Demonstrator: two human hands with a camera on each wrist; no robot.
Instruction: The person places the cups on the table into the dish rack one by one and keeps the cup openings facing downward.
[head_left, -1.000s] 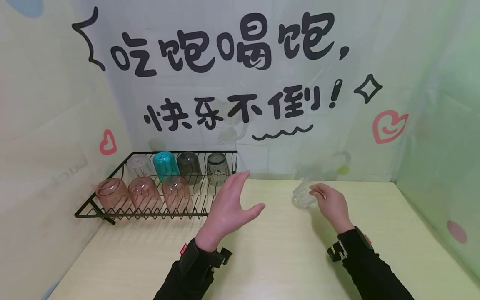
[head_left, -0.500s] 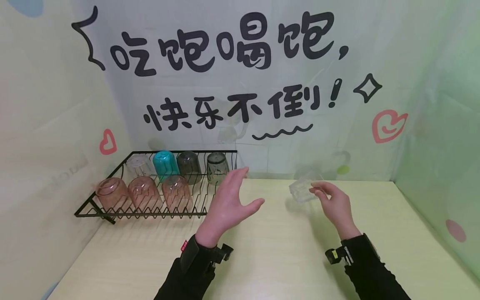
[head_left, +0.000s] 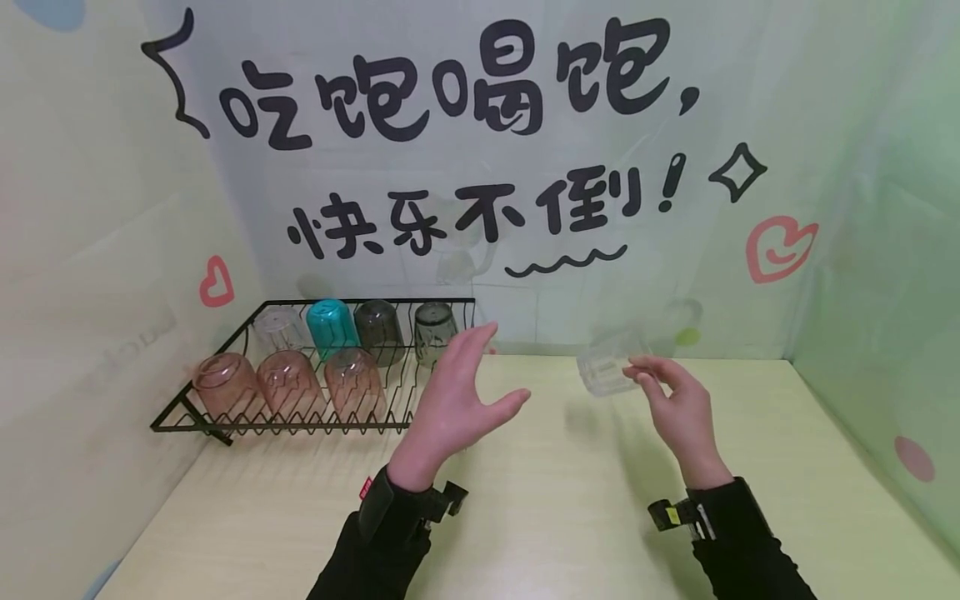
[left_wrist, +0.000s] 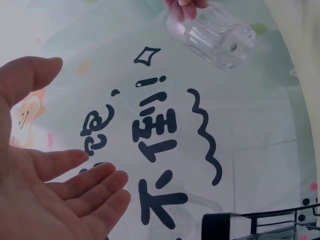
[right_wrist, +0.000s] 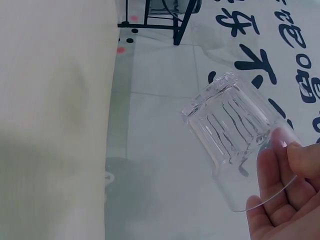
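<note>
My right hand [head_left: 682,417] pinches a clear glass [head_left: 603,367] by its rim, above the table. The glass is tilted, its thick base pointing left and down; in the right wrist view the ribbed glass [right_wrist: 230,130] has the thumb and fingers at its rim. My left hand [head_left: 457,404] is held in the air with fingers spread and thumb apart, in front of the rack's right end. Nothing is in its palm, as the left wrist view of the left hand [left_wrist: 65,190] shows.
A black wire rack [head_left: 300,429] stands at the back left. Upside-down glasses sit on it: several pink ones [head_left: 288,387] in front, with a clear one [head_left: 281,331], a blue one [head_left: 332,327] and dark grey ones [head_left: 378,332] behind. A printed wall sheet [head_left: 525,308] closes off the back.
My right hand has lifted the clear glass off the table and tipped it, base to the left, drawing slightly back to the right. My left hand has hardly moved.
</note>
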